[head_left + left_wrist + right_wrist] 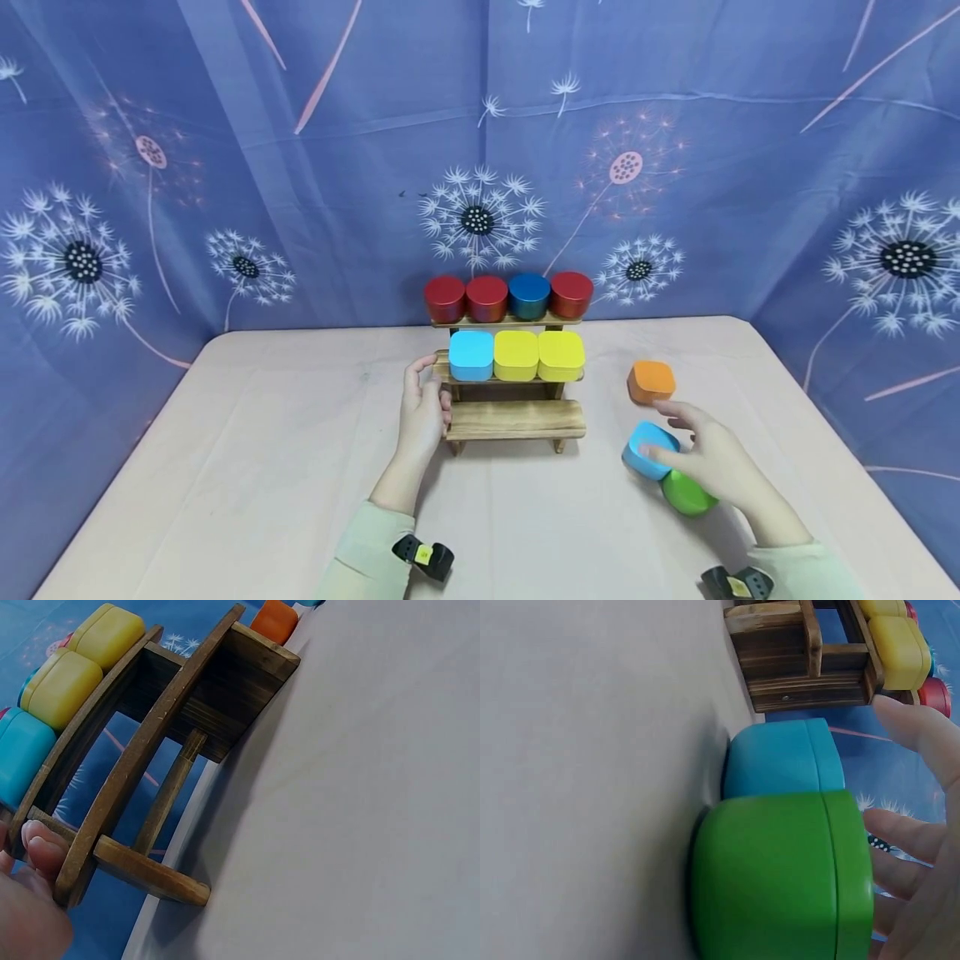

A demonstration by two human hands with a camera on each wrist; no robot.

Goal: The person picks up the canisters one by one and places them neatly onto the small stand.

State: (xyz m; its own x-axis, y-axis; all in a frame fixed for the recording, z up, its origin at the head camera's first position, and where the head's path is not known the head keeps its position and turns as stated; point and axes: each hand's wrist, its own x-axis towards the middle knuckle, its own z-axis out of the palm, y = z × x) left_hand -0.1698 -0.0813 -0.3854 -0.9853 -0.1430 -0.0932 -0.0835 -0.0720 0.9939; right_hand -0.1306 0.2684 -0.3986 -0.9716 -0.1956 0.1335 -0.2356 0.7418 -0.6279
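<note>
A three-tier wooden display rack [517, 419] stands near the back of the table. My left hand [422, 410] grips its left side, with curled fingers [46, 851] at the shelf end in the left wrist view. A light blue box [472, 356] and two yellow boxes [516, 356] sit on the middle tier; the lowest tier is bare. My right hand [716, 457] hovers with spread fingers above a second light blue box [649, 450]. A green box [772, 877] touches that box and lies partly beneath the hand. Whether the fingers touch either box is unclear.
Three red round tins [487, 299] and a dark blue tin [528, 297] line the top tier. An orange box [651, 382] lies right of the rack, beyond my right hand. A blue dandelion-print cloth [337, 208] hangs behind and beside the pale tabletop [225, 467].
</note>
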